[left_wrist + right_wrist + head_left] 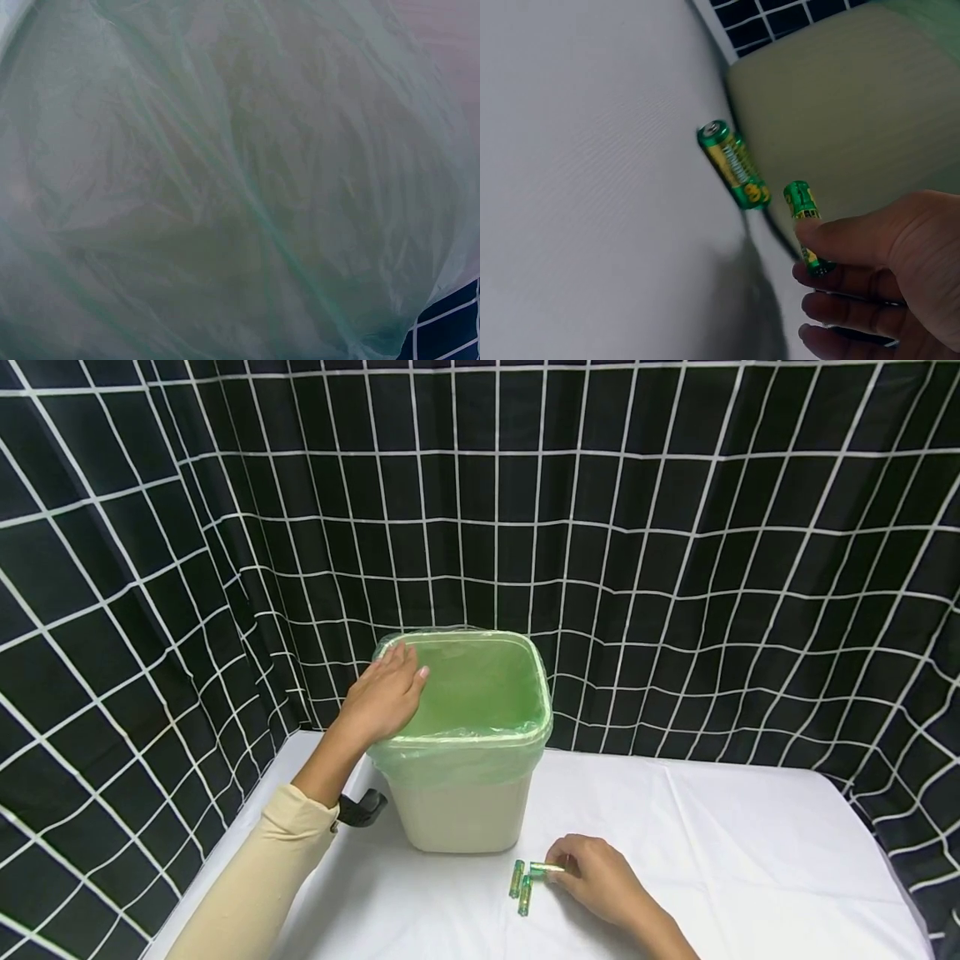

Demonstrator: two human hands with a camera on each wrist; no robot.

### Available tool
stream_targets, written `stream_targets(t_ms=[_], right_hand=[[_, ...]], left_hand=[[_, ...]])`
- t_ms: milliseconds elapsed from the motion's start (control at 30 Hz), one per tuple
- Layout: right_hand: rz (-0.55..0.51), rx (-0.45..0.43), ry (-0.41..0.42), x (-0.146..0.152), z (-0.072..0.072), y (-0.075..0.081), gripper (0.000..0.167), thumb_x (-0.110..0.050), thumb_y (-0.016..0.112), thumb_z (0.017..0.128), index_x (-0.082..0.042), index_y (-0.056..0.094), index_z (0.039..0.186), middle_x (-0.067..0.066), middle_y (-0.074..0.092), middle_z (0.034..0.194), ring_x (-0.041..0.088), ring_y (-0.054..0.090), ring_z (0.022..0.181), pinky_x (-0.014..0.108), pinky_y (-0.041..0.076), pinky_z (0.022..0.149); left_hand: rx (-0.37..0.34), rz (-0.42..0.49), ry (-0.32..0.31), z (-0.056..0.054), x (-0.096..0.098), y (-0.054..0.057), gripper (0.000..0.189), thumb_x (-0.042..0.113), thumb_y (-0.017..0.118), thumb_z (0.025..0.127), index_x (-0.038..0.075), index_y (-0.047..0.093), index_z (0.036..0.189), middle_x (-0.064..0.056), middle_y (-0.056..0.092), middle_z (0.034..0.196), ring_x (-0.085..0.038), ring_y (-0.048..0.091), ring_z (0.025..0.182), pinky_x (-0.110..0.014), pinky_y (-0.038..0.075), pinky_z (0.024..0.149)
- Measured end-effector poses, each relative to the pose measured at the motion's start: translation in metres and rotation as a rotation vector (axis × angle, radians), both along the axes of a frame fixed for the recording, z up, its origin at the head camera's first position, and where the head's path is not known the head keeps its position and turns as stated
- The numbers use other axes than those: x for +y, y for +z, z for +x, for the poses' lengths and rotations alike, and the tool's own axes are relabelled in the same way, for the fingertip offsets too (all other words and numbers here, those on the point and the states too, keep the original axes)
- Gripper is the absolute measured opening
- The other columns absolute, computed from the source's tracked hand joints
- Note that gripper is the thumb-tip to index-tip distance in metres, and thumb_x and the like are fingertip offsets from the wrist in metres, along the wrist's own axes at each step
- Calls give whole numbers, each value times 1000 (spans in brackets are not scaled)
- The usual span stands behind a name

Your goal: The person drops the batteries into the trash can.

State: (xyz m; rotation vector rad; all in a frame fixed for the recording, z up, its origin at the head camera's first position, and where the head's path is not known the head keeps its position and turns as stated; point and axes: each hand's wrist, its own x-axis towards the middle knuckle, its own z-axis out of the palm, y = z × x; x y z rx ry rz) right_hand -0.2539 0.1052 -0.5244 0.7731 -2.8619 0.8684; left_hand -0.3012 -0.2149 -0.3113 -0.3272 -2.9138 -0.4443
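A cream bin (461, 814) lined with a thin green plastic bag (457, 764) stands upright. My left hand (382, 697) rests over the bin's left rim, fingers extended; the left wrist view is filled by the crinkled bag (240, 180). In front of the bin, my right hand (596, 877) pinches a green and gold battery (546, 868) between thumb and fingers, seen closely in the right wrist view as the battery (801, 199). Beside it, a second battery (517, 878) and a third battery (524, 896) lie on the white cloth.
A white cloth (720, 860) covers the table. Black curtains with a white grid (622, 552) hang behind and along both sides, close to the bin's back. A black strap (362, 808) is on the left wrist.
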Motion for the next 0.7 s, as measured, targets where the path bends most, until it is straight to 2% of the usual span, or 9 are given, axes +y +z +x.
stream_targets(t_ms=[200, 367, 567, 700], right_hand=[[-44, 41, 12, -3, 5, 11, 12, -16, 84, 81, -23, 75, 85, -21, 60, 74, 0, 52, 66, 22, 44, 59], [-91, 125, 66, -5, 10, 19, 13, -14, 84, 81, -23, 76, 86, -22, 64, 79, 0, 54, 69, 20, 46, 58], [-160, 247, 128, -7, 19, 33, 12, -14, 84, 82, -21, 77, 89, -20, 67, 84, 9, 60, 71, 20, 50, 58], [-234, 303, 168, -9, 27, 46, 14, -12, 83, 83, -22, 77, 91, -20, 66, 85, 7, 59, 72, 20, 51, 58]], left_hand=[[4, -3, 2, -1, 0, 1, 60, 33, 24, 112, -9, 24, 156, -24, 17, 165, -32, 12, 155, -43, 11, 126], [3, -5, 2, -2, 0, 0, 61, 33, 24, 112, -8, 24, 156, -24, 17, 165, -32, 12, 155, -43, 10, 126], [-9, -10, 8, -2, 0, 0, 60, 33, 24, 112, -8, 23, 157, -23, 16, 166, -33, 11, 155, -44, 10, 126], [-18, -3, 9, 0, 0, 0, 60, 33, 23, 112, -8, 22, 157, -23, 15, 166, -32, 10, 155, -44, 10, 126]])
